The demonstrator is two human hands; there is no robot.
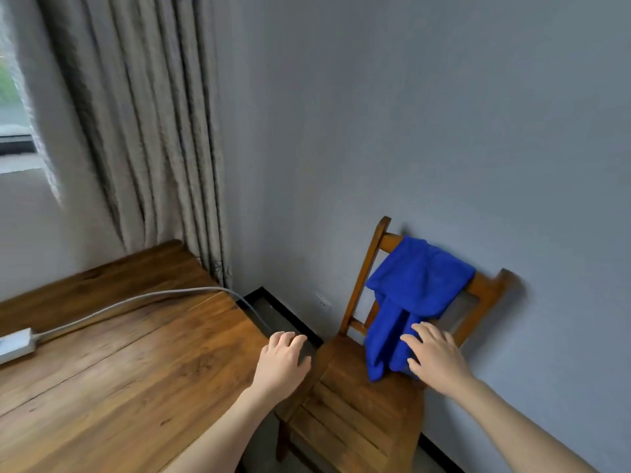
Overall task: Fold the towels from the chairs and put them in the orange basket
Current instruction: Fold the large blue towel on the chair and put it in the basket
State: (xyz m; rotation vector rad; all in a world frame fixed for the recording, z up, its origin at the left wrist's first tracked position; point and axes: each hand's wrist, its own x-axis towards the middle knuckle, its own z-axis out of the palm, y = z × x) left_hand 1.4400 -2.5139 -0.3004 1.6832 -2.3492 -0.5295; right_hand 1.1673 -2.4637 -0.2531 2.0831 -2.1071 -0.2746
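A bright blue towel [409, 295] hangs over the top rail of a wooden chair [355, 414] that stands against the grey wall. Its lower end drapes down onto the seat. My right hand [435, 356] reaches out with fingers spread, in front of the towel's hanging end; whether it touches the cloth is unclear. My left hand [281, 361] hovers with relaxed fingers over the gap between the table's corner and the chair, holding nothing. No orange basket is in view.
A wooden table [112, 356] fills the lower left, with a white power adapter [15, 344] and its grey cable [136, 300] lying across it. Grey curtains [143, 131] hang behind the table beside a window. A wall socket [323, 301] sits low near the chair.
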